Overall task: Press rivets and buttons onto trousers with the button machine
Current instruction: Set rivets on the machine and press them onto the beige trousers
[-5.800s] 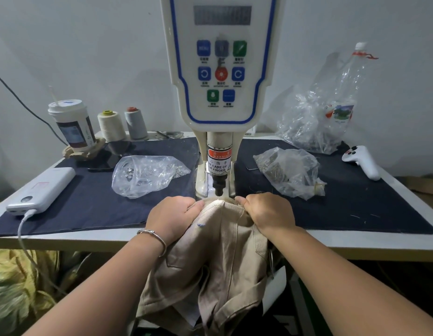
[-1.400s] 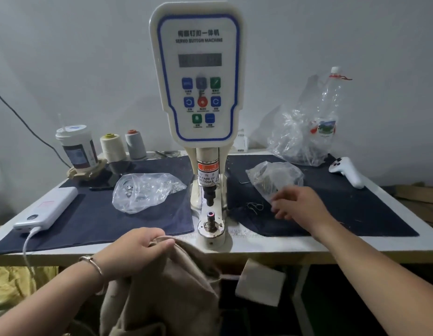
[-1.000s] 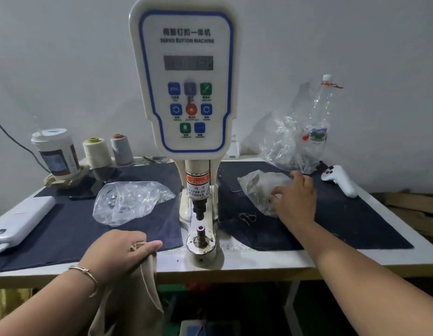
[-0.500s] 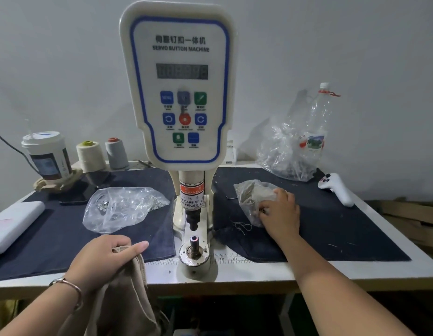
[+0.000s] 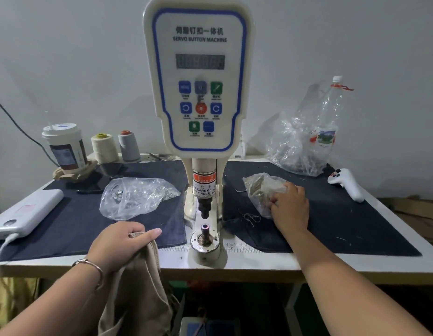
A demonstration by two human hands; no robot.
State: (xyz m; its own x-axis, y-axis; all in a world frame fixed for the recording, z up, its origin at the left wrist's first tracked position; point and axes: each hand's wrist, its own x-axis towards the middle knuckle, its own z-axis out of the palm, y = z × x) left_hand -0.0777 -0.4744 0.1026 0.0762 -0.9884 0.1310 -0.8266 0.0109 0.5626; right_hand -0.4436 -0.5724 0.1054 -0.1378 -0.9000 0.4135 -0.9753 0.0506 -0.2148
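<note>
The white servo button machine [image 5: 198, 76] stands at the table's middle, its punch above the bare lower die [image 5: 205, 227]. My left hand [image 5: 121, 241] grips the beige trousers [image 5: 135, 294], which hang off the table's front edge left of the die. My right hand [image 5: 289, 207] rests on a small clear bag of brass-coloured rivets [image 5: 261, 190] right of the machine, fingertips curled into the bag's side. Whether they pinch a rivet is hidden. A clear bag of silver buttons [image 5: 135, 196] lies left of the machine.
Dark cloth mats [image 5: 344, 226] cover the table [image 5: 271, 265]. At the back left stand a paper cup [image 5: 64, 146] and two thread cones [image 5: 105, 147]. A white power bank [image 5: 26, 213] lies at the left edge. A crumpled plastic bag with a bottle [image 5: 307, 141] and a white controller [image 5: 347, 184] are at the right.
The trousers came off the die and now hang at the front edge in my left hand. My right hand went to the rivet bag and stays on it.
</note>
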